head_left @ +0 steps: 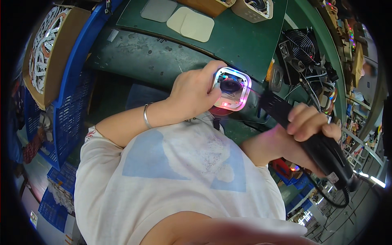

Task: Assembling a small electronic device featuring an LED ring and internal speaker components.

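My left hand (196, 90) is closed around the edge of a small square speaker housing (239, 105) with rounded corners. Its rim glows white, blue and pink, and a dark round speaker cone (230, 85) shows inside. Fingers of my right hand (308, 126) wrap around a black corded hand tool (322, 153) that looks like a hot-air gun. The tool's slotted front end points up and left toward the lit housing, with a gap between them. A cable leaves its rear end at the lower right.
Flat pale square pads (197, 25) and a grey one (158, 10) lie on the green bench (245, 45). A beige speaker housing (253, 11) stands at the back. On the right sits a black fan (301, 45) among wires. Left, a cardboard box (57, 53) of white parts adjoins blue crates (77, 94).
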Tool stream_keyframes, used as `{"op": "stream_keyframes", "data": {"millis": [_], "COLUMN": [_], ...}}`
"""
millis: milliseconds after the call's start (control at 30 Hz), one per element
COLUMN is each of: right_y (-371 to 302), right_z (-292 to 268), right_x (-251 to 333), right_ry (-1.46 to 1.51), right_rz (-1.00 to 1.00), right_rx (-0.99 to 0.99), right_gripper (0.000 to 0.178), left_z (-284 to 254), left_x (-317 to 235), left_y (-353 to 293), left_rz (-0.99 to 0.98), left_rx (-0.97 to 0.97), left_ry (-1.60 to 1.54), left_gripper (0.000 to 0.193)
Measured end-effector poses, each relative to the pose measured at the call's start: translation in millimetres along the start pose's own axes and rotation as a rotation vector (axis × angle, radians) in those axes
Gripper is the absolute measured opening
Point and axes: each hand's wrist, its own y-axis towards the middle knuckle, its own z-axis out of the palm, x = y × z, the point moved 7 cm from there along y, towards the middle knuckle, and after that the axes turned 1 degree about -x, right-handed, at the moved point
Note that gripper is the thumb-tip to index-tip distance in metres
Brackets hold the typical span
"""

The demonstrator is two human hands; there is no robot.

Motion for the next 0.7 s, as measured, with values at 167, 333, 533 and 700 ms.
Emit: {"op": "stream_keyframes", "data": {"millis": [167, 333, 533, 700], "right_y": [-35.1, -69.5, -75.1, -55.5], "right_z": [-39.3, -17.5, -36.9, -8.3], "right_x": [-18.5, -38.9, -70.0, -88.1], "right_ry": [-0.143, -0.054, -0.728, -0.968], "right_rz": [0.022, 0.213, 0.485, 0.304], "right_rx": [0.209, 0.557, 0.216, 0.422], "right_gripper": [0.074, 0.089, 0.022, 0.025], "left_z": [-19.8, 9.2, 8.7, 21.4], "left_x": [-4.8, -17.2, -16.5, -11.0], "left_y": [-0.2, 4.6, -0.7, -6.4], "left_rz": [0.351, 0.56, 0.489, 0.47], "left_rx": [-0.276, 0.051, 0.007, -0.072], "left_ry": [-0.004, -0.003, 0.034, 0.047], "left_gripper": [0.056, 0.099, 0.093, 0.093]}}
